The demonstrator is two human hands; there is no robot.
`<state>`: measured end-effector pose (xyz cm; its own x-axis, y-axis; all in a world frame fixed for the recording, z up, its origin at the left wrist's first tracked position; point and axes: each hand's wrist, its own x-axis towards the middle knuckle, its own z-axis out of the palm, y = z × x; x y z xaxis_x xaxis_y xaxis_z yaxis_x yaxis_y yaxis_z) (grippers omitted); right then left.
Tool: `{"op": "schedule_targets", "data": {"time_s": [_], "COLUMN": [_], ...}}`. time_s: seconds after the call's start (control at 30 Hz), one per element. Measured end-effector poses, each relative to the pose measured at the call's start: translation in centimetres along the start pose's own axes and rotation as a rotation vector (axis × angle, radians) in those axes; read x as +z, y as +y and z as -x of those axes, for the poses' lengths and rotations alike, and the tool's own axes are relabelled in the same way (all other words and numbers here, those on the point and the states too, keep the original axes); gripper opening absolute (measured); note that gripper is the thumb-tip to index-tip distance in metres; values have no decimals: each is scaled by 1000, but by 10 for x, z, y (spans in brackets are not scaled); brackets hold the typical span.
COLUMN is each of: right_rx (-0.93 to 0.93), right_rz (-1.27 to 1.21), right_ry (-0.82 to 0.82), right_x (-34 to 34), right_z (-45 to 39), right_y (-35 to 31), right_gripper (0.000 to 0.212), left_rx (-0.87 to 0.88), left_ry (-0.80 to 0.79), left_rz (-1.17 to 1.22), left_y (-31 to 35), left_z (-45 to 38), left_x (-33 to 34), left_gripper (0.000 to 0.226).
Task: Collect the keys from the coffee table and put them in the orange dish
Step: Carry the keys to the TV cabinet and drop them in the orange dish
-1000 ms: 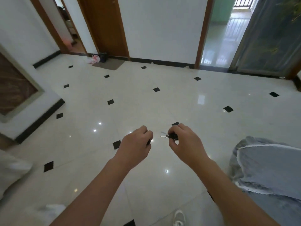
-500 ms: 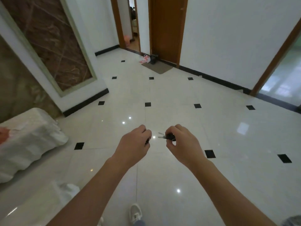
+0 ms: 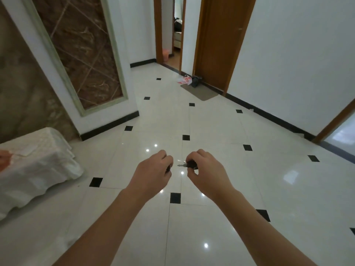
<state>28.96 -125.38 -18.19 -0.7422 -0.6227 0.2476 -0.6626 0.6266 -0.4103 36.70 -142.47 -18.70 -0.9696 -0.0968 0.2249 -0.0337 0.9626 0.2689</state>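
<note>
Keys (image 3: 185, 164) sit pinched in the right hand (image 3: 206, 172), blade pointing left toward the left hand (image 3: 153, 172), whose curled fingers grip something small and dark. An orange patch at the left edge may be the dish; I cannot tell.

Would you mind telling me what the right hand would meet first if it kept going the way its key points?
Probably the left hand: the key held by the right hand points leftward at its curled fingers. Relative depth is unclear, so it could slip past.
</note>
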Motion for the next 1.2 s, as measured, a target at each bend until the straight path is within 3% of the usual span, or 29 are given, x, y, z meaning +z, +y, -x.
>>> {"op": "schedule_targets", "data": {"time_s": [0.43, 0.77, 1.2], "right_rx": [-332, -558, -818], "right_rz": [-146, -309, -361], "right_ry": [-189, -348, -492], "right_x": [102, 147, 214], "right_z": [-172, -308, -351], "right_y": [-60, -80, -184], "right_gripper": [14, 15, 13], "left_rx": [-395, -637, -924], "left_ry": [49, 117, 232], "left_rz": [-121, -207, -275], "left_y": [-158, -217, -285], "left_z": [-22, -72, -18], "left_x": [-20, -35, -59], "left_gripper": [9, 7, 21]}}
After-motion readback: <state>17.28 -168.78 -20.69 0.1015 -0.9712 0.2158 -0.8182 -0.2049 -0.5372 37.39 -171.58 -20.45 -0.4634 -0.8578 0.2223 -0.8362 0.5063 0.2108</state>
